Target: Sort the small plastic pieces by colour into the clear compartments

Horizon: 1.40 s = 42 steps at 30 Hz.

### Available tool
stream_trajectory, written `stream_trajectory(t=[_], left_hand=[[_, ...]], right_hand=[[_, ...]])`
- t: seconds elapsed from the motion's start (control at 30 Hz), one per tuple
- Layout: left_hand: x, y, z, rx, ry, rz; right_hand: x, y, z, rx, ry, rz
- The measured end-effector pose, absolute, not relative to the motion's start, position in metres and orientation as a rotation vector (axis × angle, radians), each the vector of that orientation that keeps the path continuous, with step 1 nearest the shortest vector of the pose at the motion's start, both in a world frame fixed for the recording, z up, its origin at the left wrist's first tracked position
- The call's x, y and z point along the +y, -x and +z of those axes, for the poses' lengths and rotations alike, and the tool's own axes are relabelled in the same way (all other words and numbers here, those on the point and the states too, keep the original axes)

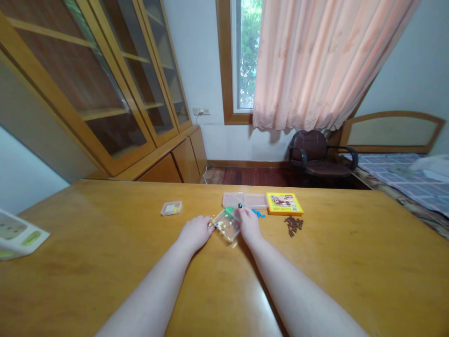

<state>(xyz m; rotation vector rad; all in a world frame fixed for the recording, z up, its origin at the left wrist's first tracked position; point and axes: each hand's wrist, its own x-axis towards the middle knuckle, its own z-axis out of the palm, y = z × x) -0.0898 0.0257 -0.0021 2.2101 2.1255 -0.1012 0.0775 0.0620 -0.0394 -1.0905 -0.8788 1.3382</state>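
Observation:
In the middle of the table, my right hand [248, 221] grips a small clear plastic box [229, 238] by its right side, and the box is tilted. Small pale yellow pieces [222, 224] show in or through it. My left hand [197, 231] rests on the table at the box's left edge, its fingers curled in beside a few tiny yellowish bits [211, 220]. What those fingers hold, if anything, is too small to make out. Green pieces [229, 211] lie just behind the box, and blue pieces [258, 213] lie beyond my right hand.
An open pale plastic case [233, 200] lies behind my hands, beside a yellow box [285, 204]. Brown pieces [293, 225] are heaped at the right. A small clear box [171, 208] sits to the left, and a white power strip-like object [21, 235] is at the far left of the table [105, 262].

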Motion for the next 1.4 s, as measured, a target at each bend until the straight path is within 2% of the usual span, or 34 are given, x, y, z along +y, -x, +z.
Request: stream_trajectory(t=[0.8, 1.4], left_hand=[[0.028, 0.091, -0.004, 2.162, -2.151, -0.047], [0.030, 0.091, -0.007, 2.195, -2.091, -0.010]], right_hand=[[0.064, -0.078, -0.043, -0.903, 1.125, 1.379], [0.069, -0.080, -0.058, -1.144, 1.155, 1.231]])
